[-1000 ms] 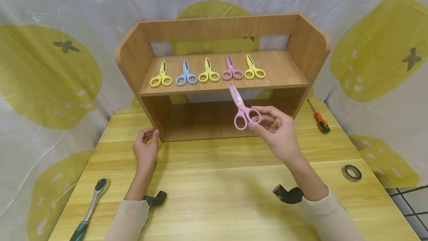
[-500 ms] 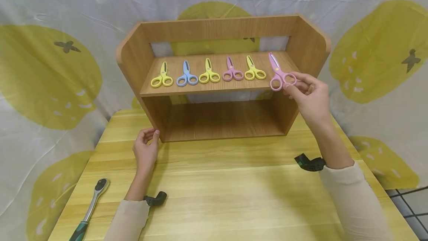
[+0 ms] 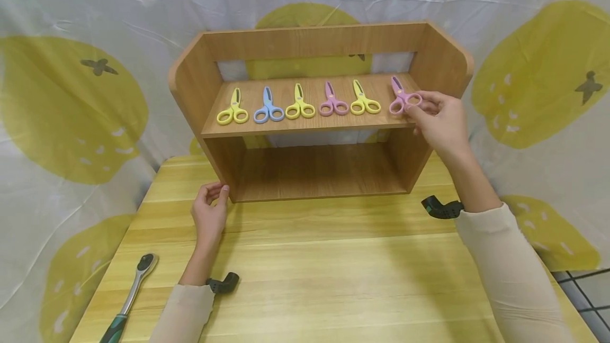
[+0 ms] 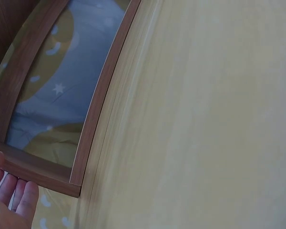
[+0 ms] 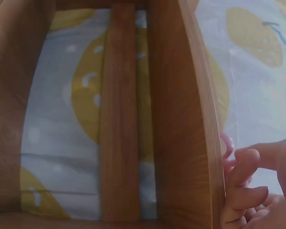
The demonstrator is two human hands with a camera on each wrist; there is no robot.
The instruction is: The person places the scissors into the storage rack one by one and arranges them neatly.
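My right hand (image 3: 440, 126) pinches a pink pair of scissors (image 3: 399, 92) by its right finger loop, low over the right end of the upper board of a wooden desk shelf (image 3: 305, 130). Its blades point to the back. In the right wrist view only a bit of pink loop (image 5: 227, 145) shows past the board edge. Left of it, in a row, lie yellow scissors (image 3: 360, 98), pink scissors (image 3: 331, 99), yellow scissors (image 3: 298, 100), blue scissors (image 3: 268, 104) and yellow scissors (image 3: 235, 106). My left hand (image 3: 211, 210) grips the shelf's left side panel (image 4: 43, 174) near its bottom front corner.
A ratchet wrench (image 3: 133, 292) with a green and black handle lies at the left of the wooden table (image 3: 310, 263). The shelf's lower compartment (image 3: 314, 173) opens to the front. Behind stands a lemon-patterned cloth (image 3: 167, 4). My right sleeve (image 3: 505, 258) covers the table's right side.
My right hand has carried the pink scissors rightward and up from in front of the shelf, then lowered them to its right end. The left hand stays put. My right arm now hides the screwdriver and black ring.
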